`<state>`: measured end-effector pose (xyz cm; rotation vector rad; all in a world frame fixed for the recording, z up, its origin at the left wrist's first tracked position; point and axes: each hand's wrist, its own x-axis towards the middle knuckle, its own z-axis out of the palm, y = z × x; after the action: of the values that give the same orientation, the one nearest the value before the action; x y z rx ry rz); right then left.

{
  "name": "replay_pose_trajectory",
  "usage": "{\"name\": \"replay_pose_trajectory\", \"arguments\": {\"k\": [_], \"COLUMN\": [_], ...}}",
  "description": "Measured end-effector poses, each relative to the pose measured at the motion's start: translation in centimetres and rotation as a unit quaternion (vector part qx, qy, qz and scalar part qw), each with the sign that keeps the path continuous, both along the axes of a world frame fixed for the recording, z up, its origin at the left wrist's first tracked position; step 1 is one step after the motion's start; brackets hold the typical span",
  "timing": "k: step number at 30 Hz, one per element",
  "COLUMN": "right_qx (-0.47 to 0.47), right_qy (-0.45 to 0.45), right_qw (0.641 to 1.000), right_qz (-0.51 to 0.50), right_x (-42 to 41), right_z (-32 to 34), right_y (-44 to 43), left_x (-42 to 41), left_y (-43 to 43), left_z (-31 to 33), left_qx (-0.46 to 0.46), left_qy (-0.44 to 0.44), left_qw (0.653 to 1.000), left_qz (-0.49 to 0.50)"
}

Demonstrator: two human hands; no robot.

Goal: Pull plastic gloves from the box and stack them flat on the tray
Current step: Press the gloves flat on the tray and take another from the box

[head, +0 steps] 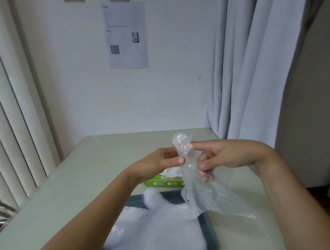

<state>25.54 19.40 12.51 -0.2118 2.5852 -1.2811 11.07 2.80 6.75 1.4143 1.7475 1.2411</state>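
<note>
both hands are raised above the table: left hand (165, 160) and right hand (218, 158) pinch a thin clear plastic glove (201, 188), held taut, apparently for flattening onto the stack (160, 228) in the dark rectangular tray (210, 234); green cardboard box (164, 182) sits behind

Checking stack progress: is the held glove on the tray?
No, the left hand and right hand hold the glove in the air, off the tray.

QR code (114, 49) on the wall sheet (127, 17), print too blurred
</note>
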Motion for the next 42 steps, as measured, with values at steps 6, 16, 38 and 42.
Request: {"name": "replay_pose_trajectory", "arguments": {"k": [6,16,38,42], "right_qx": [0.003,-0.099,0.144,0.121], "right_qy": [0.017,0.05,-0.056,-0.04], "right_qw": [0.999,0.977,0.933,0.939], "right_qz": [-0.039,-0.185,-0.325,-0.32], "right_x": [1.2,1.4,-3.5,-3.7], "right_z": [1.3,-1.9,-16.2,-16.3], "right_y": [-2.8,-4.8,-5.5,-5.5], "left_x": [1.0,1.0,-4.5,-3.6], "left_y": [-2.6,-7.4,-9.7,-9.6], "left_z": [0.5,2.3,-7.0,-5.6], "left_qx": [0.037,-0.025,-0.471,-0.391], "left_qy": [-0.048,-0.064,0.263,0.38], "left_qw": [0.998,0.998,0.813,0.772], "left_qz": [-0.004,0.011,0.218,0.326]}}
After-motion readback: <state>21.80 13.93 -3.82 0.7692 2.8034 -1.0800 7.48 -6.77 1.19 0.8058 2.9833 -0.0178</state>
